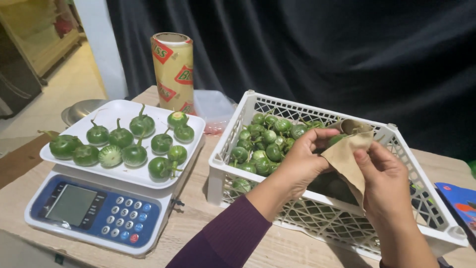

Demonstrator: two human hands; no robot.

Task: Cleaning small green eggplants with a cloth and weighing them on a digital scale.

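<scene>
Far to the left of both hands, a white-and-blue digital kitchen scale (94, 211) carries a white plastic tray (191, 130) of small round green eggplants with stems (135, 154). Behind it stands a yellow-and-red roll of cling film (173, 69). Directly under the hands sits a white lattice plastic crate (426, 208), its left end heaped with more small green eggplants (260, 146). The left hand (300, 164), in a maroon sleeve (223, 243), is curled, fingertips pinching the upper left edge of a brown paper sheet (347, 159). The right hand (384, 183) pinches the sheet's right edge. The sheet hangs between them over the crate's middle, long axis running down and right, equally near both hands.
</scene>
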